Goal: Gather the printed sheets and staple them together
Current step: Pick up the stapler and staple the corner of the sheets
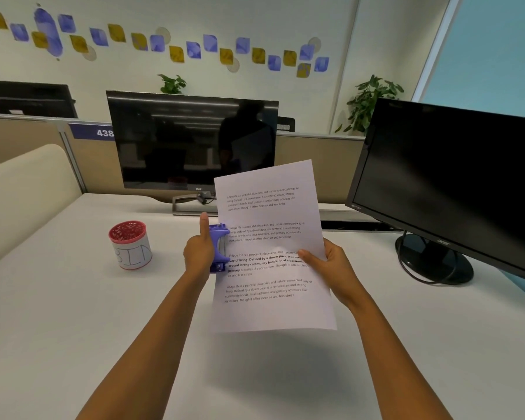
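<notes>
The printed sheets (pixel 270 234) are held up above the white desk (pixel 73 313), white paper with several blocks of black text. My right hand (pixel 334 268) pinches their right edge, thumb on the front. My left hand (pixel 199 253) grips a purple stapler (pixel 219 248) with the thumb pointing up. The stapler's jaws sit over the left edge of the sheets, about halfway down. How many sheets are in the stack cannot be told.
A red cup (pixel 131 245) with a white label stands on the desk to the left. A Dell monitor (pixel 191 144) is behind the sheets. A second black monitor (pixel 455 183) with its round stand (pixel 434 262) and cable is at the right.
</notes>
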The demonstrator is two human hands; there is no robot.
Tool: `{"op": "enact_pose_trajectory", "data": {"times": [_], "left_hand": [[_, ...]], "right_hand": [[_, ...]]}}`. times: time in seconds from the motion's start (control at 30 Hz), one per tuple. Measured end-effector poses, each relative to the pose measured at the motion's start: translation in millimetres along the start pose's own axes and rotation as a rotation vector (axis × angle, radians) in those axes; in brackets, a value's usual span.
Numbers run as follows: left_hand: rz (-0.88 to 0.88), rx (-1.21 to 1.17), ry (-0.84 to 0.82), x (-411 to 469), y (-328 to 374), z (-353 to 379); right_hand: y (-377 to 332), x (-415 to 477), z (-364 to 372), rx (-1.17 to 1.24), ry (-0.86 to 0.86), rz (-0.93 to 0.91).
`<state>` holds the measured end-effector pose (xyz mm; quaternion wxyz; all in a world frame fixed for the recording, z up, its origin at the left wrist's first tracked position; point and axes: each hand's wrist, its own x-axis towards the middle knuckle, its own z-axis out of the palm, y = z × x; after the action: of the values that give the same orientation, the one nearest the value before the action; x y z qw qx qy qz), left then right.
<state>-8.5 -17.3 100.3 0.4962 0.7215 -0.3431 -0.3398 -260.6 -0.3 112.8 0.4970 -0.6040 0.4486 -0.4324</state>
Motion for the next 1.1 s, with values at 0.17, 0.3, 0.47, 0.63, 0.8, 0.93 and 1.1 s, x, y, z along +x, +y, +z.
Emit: {"op": "enact_pose_trajectory", "data": {"times": [0.17, 0.3, 0.47, 0.63, 0.8, 0.93, 1.1], "left_hand": [[0.037, 0.197, -0.314, 1, 9, -6], [0.017, 0.059, -0.476, -8, 19, -12], [-0.04, -0.269, -0.685, -9, 16, -24], [-0.093, -0.385, -0.666, -6, 12, -29], [-0.13, -0.373, -0.64, -7, 10, -28], [-0.147, -0.41, -0.647, -8, 9, -27], [-0.187, -0.442, -0.609, -8, 7, -24]], "right_hand": [[6, -1, -4, 0.065, 0.01, 0.018], [10, 1, -10, 0.078, 0.003, 0.054], [13, 2, -18, 0.138, 0.015, 0.08], [16, 0, -22, 0.169, 0.022, 0.093], [16, 0, -27, 0.161, 0.004, 0.1], [17, 0, -32, 0.163, -0.01, 0.102], [17, 1, -36, 0.167, -0.012, 0.108]]}}
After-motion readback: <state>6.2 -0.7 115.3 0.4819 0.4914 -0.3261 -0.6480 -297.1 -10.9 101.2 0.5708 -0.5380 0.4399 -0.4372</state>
